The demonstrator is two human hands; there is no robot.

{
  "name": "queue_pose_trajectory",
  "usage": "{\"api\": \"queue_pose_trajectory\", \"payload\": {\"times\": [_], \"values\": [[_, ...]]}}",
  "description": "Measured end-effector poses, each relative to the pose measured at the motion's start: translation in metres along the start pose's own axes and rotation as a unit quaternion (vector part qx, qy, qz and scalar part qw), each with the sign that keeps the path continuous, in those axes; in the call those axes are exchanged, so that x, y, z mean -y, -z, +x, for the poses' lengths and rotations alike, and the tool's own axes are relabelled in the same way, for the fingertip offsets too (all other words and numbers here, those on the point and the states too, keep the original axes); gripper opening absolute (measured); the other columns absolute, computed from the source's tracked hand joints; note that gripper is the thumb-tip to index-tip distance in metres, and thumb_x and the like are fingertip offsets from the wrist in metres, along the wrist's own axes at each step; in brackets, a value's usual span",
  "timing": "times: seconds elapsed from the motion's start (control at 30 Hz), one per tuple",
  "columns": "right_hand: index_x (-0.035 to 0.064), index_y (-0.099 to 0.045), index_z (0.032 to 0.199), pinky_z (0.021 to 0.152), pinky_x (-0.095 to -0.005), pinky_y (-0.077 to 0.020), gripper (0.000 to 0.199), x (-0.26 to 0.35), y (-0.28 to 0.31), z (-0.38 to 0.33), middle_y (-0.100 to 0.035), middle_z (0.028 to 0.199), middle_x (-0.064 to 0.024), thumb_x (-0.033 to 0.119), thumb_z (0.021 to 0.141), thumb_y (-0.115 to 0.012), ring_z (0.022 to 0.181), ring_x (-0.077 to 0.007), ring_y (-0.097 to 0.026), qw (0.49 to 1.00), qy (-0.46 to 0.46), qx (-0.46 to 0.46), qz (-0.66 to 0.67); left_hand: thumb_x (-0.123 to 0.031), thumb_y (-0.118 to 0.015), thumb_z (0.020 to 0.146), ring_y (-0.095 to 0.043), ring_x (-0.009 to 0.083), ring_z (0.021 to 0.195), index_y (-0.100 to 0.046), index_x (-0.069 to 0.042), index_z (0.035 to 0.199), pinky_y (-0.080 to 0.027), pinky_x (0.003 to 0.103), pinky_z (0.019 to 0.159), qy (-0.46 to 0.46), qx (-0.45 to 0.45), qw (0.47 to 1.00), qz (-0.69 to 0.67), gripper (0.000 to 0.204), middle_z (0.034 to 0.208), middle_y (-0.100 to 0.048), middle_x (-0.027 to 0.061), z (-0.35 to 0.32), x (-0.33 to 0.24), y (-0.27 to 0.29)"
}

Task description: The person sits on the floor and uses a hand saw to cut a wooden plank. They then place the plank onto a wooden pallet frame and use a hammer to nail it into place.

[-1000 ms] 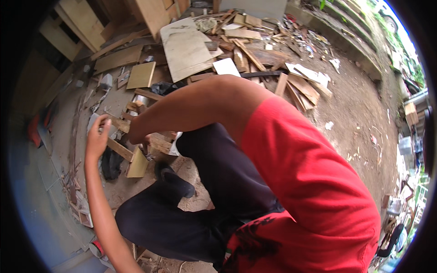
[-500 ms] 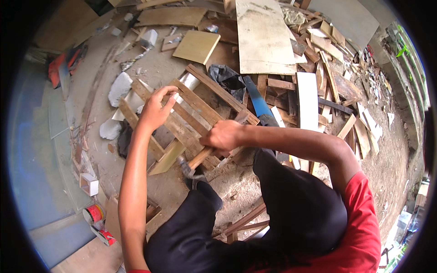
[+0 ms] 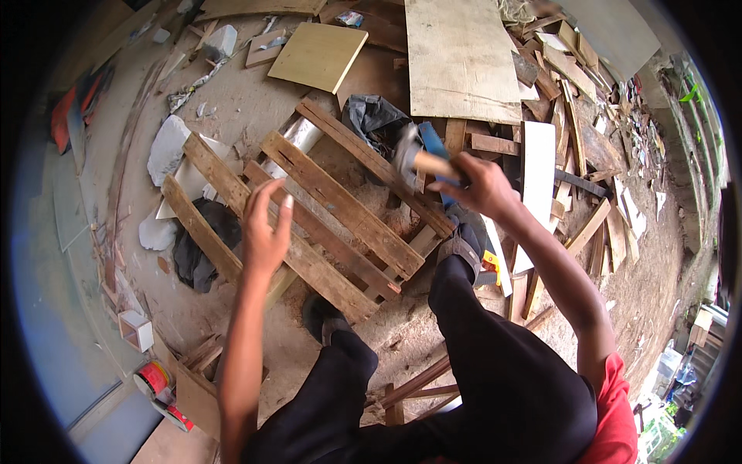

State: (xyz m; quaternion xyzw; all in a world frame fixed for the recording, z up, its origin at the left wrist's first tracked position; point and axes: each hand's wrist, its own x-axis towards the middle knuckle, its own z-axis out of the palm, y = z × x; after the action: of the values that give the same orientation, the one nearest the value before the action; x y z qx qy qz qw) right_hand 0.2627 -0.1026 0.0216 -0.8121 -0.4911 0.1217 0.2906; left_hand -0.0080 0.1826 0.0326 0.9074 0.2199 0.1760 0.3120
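A slatted wooden pallet frame lies on the dirt floor before me, its several brown planks running from far left to near right. My right hand is wrapped round the wooden handle of a hammer, raised over the frame's right side. The hammer's metal head is smeared by motion and points left. Above the frame's left slats is my left hand, thumb and fingers apart, with nothing visible in it. Whether its fingertips touch the wood I cannot tell. My feet stand at the frame's near edge and right corner.
A large plywood sheet and a yellowish board lie beyond the frame. Scrap wood is heaped at the right. A black plastic bag and a blue handsaw lie near the frame's far right. White chunks sit left.
My right hand has swung the hammer away from the frame's near end, up and to the right. My left hand has drawn nearer to me, its fingers apart.
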Motion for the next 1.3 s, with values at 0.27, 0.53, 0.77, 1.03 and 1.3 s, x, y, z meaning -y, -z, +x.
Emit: {"api": "queue_pose_trajectory", "payload": {"times": [0.27, 0.53, 0.77, 1.03, 1.3], "values": [[0.0065, -0.058, 0.099, 0.073, -0.0442, -0.0534, 0.034, -0.077, -0.044, -0.026, -0.067, 0.088, -0.0131, 0.037, 0.091, -0.07, 0.085, -0.0342, -0.068, 0.986, -0.091, -0.044, -0.134, -0.034, -0.055, 0.1, -0.033, 0.0376, 0.142, -0.044, -0.002, 0.143, -0.028, 0.052, 0.115, -0.05, -0.012, 0.984, 0.172, 0.054, 0.149, -0.04, 0.0177, -0.017, 0.006, -0.053], [0.0047, -0.06, 0.11, 0.089, -0.0437, -0.0478, 0.024, -0.031, -0.07, 0.039, -0.061, 0.105, -0.0129, 0.015, 0.088, -0.063, 0.103, -0.0326, -0.059, 0.99, 0.06, -0.065, -0.114, -0.035, -0.053, 0.1, -0.036, 0.0381, 0.14, -0.044, 0.001, 0.141, -0.029, 0.051, 0.114, -0.021, -0.031, 0.984, 0.176, 0.055, 0.148, -0.042, 0.0193, -0.018, 0.008, -0.053], [0.0097, -0.066, 0.113, 0.095, -0.0404, -0.0504, 0.029, -0.066, -0.127, 0.143, -0.064, 0.114, -0.0146, 0.004, 0.088, -0.053, 0.112, -0.0313, -0.061, 0.973, 0.067, 0.124, -0.182, -0.031, -0.053, 0.099, -0.037, 0.0388, 0.139, -0.044, 0.0, 0.141, -0.029, 0.052, 0.115, -0.014, -0.043, 0.986, 0.16, 0.052, 0.147, -0.043, 0.0202, -0.017, 0.004, -0.058], [0.0118, -0.068, 0.114, 0.102, -0.0396, -0.0472, 0.031, -0.095, -0.157, 0.145, -0.063, 0.124, -0.0165, 0.008, 0.091, -0.048, 0.118, -0.0309, -0.06, 0.966, 0.078, 0.102, -0.225, -0.023, -0.05, 0.099, -0.038, 0.0385, 0.138, -0.045, 0.0, 0.139, -0.03, 0.053, 0.114, -0.025, -0.056, 0.985, 0.163, 0.047, 0.147, -0.043, 0.0197, -0.016, 0.003, -0.057], [0.0065, -0.07, 0.101, 0.089, -0.0402, -0.0516, 0.018, -0.079, -0.134, 0.144, -0.067, 0.104, -0.0149, 0.011, 0.09, -0.056, 0.104, -0.0337, -0.065, 0.994, 0.075, 0.016, -0.074, -0.019, -0.048, 0.099, -0.041, 0.0381, 0.135, -0.048, 0.001, 0.134, -0.032, 0.053, 0.112, -0.021, -0.078, 0.99, 0.115, 0.041, 0.143, -0.046, 0.0197, -0.021, 0.009, -0.054]]}}
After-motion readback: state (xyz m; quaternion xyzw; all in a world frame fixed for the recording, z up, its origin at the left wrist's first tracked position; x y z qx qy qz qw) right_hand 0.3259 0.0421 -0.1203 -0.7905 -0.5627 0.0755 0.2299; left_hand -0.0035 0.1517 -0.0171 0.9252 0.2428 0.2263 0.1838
